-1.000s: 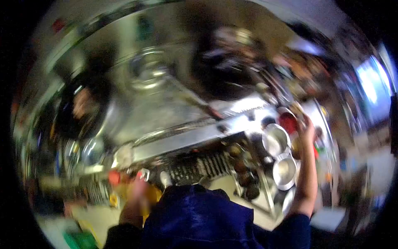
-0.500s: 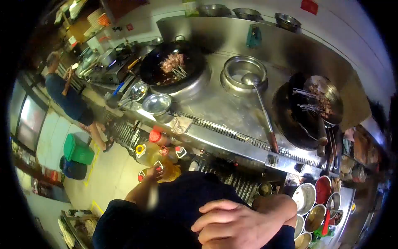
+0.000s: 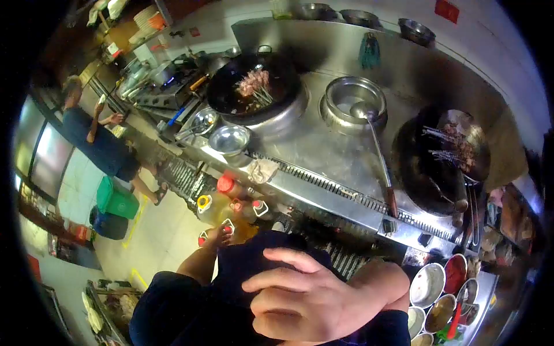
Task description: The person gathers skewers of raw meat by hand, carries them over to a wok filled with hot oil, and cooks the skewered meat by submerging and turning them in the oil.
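Note:
In front of my dark-clothed torso, my right hand (image 3: 303,294) shows its back, fingers bent loosely and spread a little, holding nothing visible. Lower left, my left hand (image 3: 217,236) overlaps the red cap and white handle of an oil jug (image 3: 242,232); its fingers are mostly hidden, so a grip cannot be made out. Ahead on the steel range, a black wok (image 3: 228,95) holds a bundle of meat skewers (image 3: 255,85). More skewers (image 3: 456,147) lie in a strainer (image 3: 479,138) over the right wok (image 3: 424,179). Neither hand touches them.
A ladle (image 3: 381,155) leans in a metal pot (image 3: 352,104) between the woks. Steel bowls (image 3: 229,140) and a cloth (image 3: 262,170) line the front edge. Seasoning tubs (image 3: 427,285) stand at right. A person (image 3: 98,132) stands at left near a green bin (image 3: 118,199).
The view has shifted, so the range appears further right. My right hand has moved left across my torso, its fingers more spread. The person at left has changed arm position.

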